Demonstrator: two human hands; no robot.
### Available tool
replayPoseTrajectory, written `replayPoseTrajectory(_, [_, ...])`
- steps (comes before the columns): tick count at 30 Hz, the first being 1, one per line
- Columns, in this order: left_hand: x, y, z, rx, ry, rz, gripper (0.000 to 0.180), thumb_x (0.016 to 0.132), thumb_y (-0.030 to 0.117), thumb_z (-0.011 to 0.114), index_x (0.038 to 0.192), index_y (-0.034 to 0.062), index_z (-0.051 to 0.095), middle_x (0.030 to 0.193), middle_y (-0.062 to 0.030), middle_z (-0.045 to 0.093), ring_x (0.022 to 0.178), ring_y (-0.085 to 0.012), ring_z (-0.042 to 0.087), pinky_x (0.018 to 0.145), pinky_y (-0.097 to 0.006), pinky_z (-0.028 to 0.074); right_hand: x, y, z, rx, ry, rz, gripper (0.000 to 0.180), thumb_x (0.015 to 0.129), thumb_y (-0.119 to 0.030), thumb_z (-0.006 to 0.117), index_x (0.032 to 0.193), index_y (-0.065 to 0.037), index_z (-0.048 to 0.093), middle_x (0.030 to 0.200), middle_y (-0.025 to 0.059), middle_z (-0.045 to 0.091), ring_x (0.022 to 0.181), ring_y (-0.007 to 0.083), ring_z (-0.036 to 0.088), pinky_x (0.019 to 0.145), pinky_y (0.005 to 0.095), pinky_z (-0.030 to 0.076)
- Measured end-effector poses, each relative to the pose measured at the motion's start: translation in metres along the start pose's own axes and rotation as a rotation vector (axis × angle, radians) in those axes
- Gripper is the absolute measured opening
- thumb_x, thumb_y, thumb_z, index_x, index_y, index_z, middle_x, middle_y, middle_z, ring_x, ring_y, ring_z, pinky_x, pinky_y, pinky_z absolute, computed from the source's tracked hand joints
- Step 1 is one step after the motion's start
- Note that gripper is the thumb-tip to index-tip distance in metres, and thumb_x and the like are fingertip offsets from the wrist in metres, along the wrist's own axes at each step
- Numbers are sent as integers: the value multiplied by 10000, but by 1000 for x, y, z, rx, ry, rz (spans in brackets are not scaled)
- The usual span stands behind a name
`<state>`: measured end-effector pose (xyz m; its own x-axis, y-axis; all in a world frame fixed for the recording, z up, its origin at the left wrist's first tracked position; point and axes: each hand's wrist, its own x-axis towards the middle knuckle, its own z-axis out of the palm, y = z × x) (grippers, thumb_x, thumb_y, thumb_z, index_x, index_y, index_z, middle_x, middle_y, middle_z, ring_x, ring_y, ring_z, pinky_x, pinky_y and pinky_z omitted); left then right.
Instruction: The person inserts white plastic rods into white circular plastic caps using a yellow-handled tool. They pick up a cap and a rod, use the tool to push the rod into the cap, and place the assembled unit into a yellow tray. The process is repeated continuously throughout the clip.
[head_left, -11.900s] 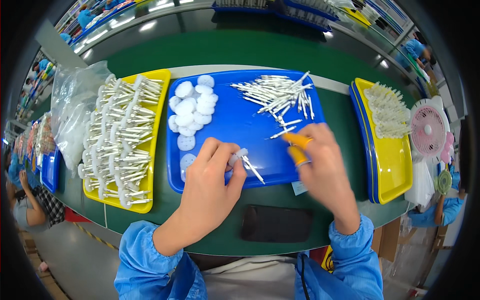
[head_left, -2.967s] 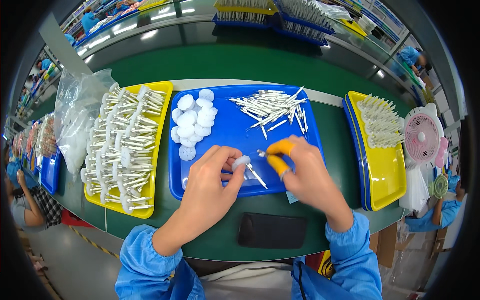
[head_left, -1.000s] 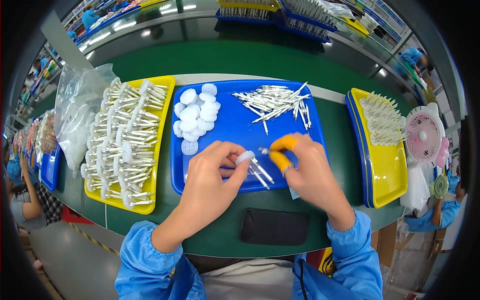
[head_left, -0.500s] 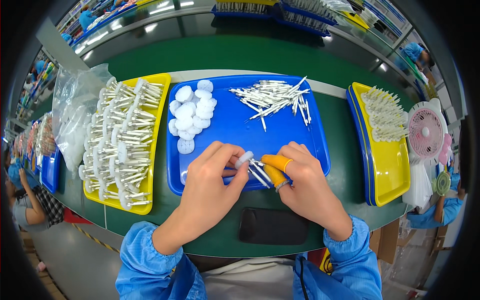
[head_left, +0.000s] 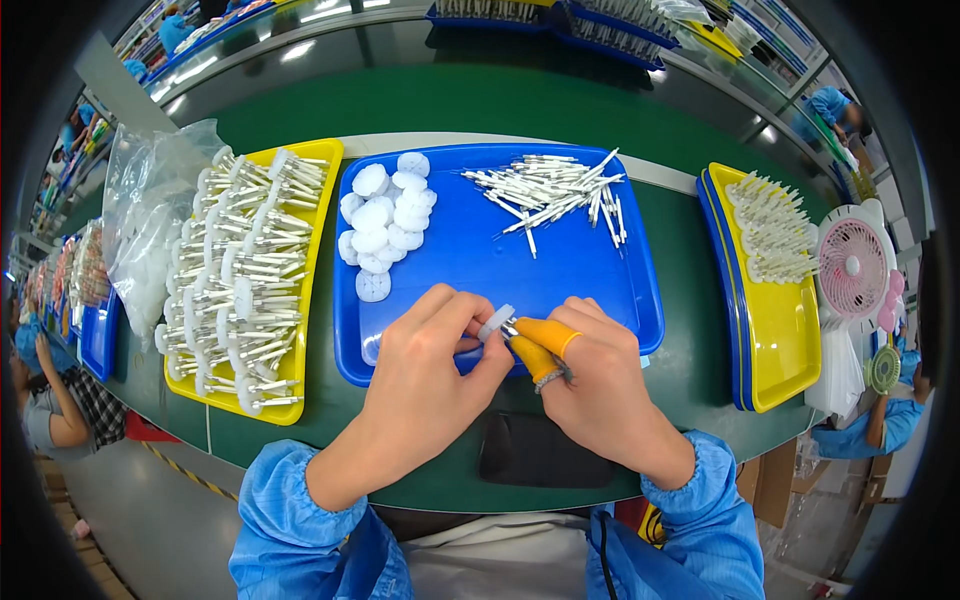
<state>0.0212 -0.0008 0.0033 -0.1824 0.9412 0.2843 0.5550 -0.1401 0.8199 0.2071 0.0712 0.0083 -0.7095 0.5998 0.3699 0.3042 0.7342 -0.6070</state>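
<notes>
Both grips pinched shut, left hand (head_left: 425, 375) on white disc (head_left: 496, 323), right hand (head_left: 600, 385) on thin stick (head_left: 512, 331), over blue tray (head_left: 560, 262)

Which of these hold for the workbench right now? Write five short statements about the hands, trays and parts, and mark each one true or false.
1. The left hand pinches a small white disc at its fingertips. True.
2. The right hand is completely bare. False: orange finger cots cover its thumb and forefinger.
3. The loose white sticks lie on the blue tray. True.
4. The pile of white discs sits on the yellow tray at the left. False: it sits on the blue tray; the left yellow tray holds assembled sticks with white heads.
5. The pink fan stands at the left. False: it stands at the far right.
</notes>
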Motion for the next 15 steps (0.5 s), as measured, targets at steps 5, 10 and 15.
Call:
replayPoseTrajectory(5, [-5, 0, 0, 20, -51, -42, 167, 911, -99, 761, 1072, -64, 732, 981, -141, 686, 874, -237, 761, 766, -356, 720, -4, 3, 8, 11, 63, -1, 188, 628, 114, 690, 789, 40, 630, 800, 156, 564, 762, 382, 561, 696, 478, 447])
replayPoseTrajectory(10, [-6, -4, 6, 60, -63, -76, 147, 935, -95, 747, 1078, -67, 728, 1000, -155, 681, 893, -261, 765, 788, -368, 720, 3, 4, 14, 75, 20, 107, 221, 713, 107, 701, 920, 42, 741, 841, 171, 626, 824, 391, 605, 723, 476, 463])
replayPoseTrajectory(15, [-1, -20, 4, 54, 97, -27, 137, 955, -18, 755, 1083, -37, 712, 1034, -175, 663, 819, -348, 751, 712, -434, 621, 29, 37, -11, -202, 41, 108, 269, 799, 66, 723, 1041, 15, 830, 908, 173, 698, 953, 373, 646, 853, 481, 503])
